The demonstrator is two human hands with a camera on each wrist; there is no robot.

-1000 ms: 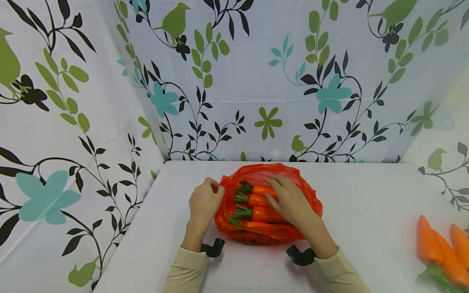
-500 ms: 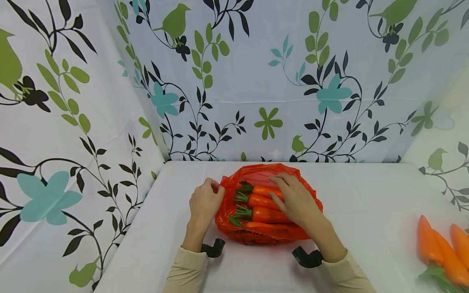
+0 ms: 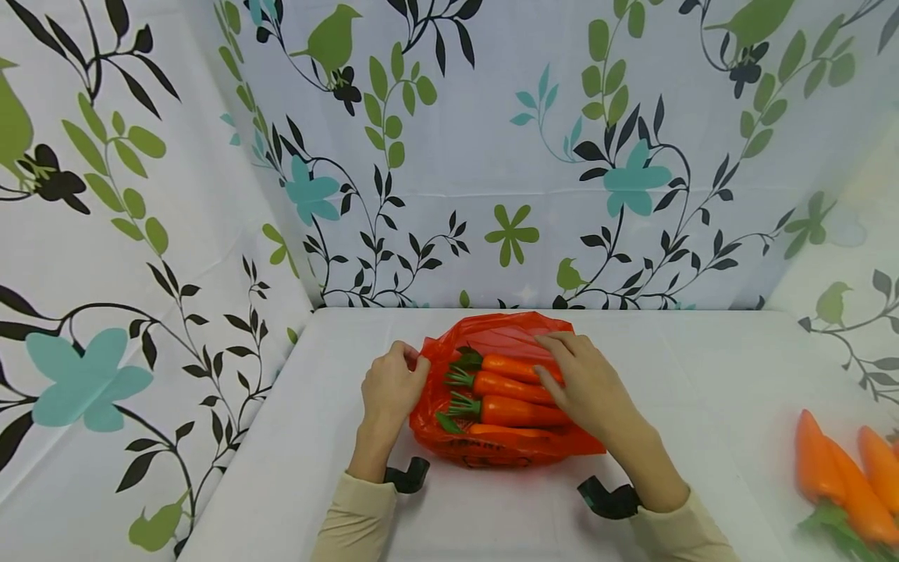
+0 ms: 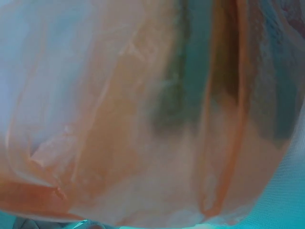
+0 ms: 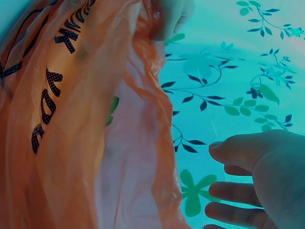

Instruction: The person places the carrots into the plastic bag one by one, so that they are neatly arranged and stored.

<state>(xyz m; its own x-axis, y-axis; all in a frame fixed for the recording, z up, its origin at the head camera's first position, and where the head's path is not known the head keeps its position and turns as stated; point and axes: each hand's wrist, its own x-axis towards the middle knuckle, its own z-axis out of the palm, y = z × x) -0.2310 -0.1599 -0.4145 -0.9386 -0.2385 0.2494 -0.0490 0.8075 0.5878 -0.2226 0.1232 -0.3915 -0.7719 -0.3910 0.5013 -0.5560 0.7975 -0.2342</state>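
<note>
A red plastic bag lies with its mouth spread wide on the white table. Several orange carrots rest in it side by side, green tops to the left. My left hand pinches the bag's left rim between thumb and fingers. Over the right ends of the carrots is my right hand, its fingers extended and apart; the right wrist view shows nothing held in that hand. The left wrist view is filled by the bag's translucent film, which blurs what is behind it.
More carrots lie at the right edge of the head view, partly cut off. A patterned cloth hangs behind and beside the table. Dark curved pieces sit at both wrists.
My right hand has slid to the right across the bag, uncovering more of the carrots. The bag's right side looks more drawn in. My left hand stays at the left rim.
</note>
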